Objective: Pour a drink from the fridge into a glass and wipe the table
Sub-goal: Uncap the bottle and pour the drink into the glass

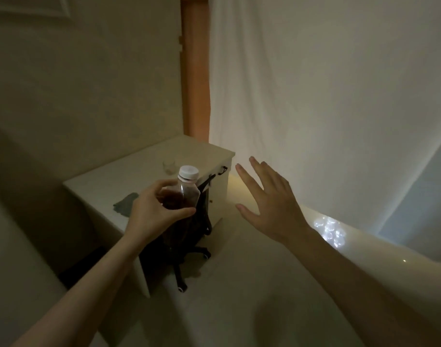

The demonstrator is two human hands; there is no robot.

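Note:
My left hand (153,211) grips a clear plastic bottle (184,192) of dark drink with a white cap, held upright in the air in front of the white table (94,186). My right hand (267,199) is to the right of the bottle, fingers spread, holding nothing. A small clear glass (169,166) stands on the table top beyond the bottle. A grey cloth (125,204) lies on the table's near part, partly hidden by my left hand.
A black wheeled office chair (189,249) is tucked under the table, behind the bottle. An orange door frame (195,71) and a white curtain (314,96) stand behind. Pale floor (239,284) spreads below my arms. The room is dim.

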